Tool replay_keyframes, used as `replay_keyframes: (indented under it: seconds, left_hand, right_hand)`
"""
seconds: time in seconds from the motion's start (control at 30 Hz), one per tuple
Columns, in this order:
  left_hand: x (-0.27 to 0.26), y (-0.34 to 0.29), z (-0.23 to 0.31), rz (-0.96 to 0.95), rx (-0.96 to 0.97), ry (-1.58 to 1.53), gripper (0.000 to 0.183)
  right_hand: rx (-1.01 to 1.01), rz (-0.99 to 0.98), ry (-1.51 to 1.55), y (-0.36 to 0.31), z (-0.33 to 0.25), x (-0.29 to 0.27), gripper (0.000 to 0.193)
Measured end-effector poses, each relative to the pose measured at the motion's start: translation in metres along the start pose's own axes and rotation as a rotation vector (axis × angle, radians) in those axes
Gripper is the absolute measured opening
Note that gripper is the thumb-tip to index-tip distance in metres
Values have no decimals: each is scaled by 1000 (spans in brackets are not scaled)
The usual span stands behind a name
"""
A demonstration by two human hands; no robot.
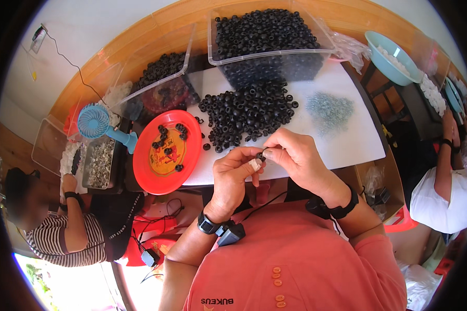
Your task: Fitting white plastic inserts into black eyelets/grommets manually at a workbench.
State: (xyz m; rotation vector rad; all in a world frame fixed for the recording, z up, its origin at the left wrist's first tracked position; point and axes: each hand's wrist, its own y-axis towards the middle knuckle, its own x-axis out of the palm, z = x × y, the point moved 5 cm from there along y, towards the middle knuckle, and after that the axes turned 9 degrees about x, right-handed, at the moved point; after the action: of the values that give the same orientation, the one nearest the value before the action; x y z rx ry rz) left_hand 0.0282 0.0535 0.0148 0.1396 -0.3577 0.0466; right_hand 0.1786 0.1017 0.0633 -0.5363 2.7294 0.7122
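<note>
i see my left hand (233, 173) and right hand (296, 155) meeting in front of my chest, just over the near edge of the white sheet (347, 140) on the table (140, 46). both sets of fingers are pinching the same small black ring (260, 155), thumb and forefinger of each hand closed onto it; a white wrap sits on one left fingertip. right behind my hands lies a loose heap of black rings (249, 111) on the sheet, and further back a clear tub (267, 33) full of them. to the left is a red plate (166, 153) with a few rings on it, just beside a small blue fan (96, 122). a pale pile of tiny metal parts (329, 109) sits right of the heap. another person's arm (75, 223) is at far left.
</note>
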Motion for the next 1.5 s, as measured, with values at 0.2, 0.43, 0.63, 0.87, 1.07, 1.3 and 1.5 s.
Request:
replay_keyframes:
  seconds: [0.2,0.43,0.63,0.87,1.07,1.3,1.5]
  left_hand:
    - [-2,2,-6,14,-31,-11,18]
    - [-5,2,-8,28,-37,-50,20]
    - [-5,3,-7,3,-68,-50,21]
    - [-5,3,-8,30,-89,-53,18]
    - [-6,4,-8,33,-103,-32,17]
    - [-5,3,-7,43,-108,-22,16]
    - [-7,0,-8,55,-95,-14,14]
  right_hand:
    - [-114,42,-176,4,-1,8,14]
    - [-162,16,-236,6,-1,9,15]
    - [38,-91,-55,7,11,6,14]
    - [7,-49,0,9,7,11,11]
    - [13,-59,-51,12,9,2,12]
    - [-93,-78,-196,11,3,8,13]
    - [3,-59,-78,3,6,16,10]
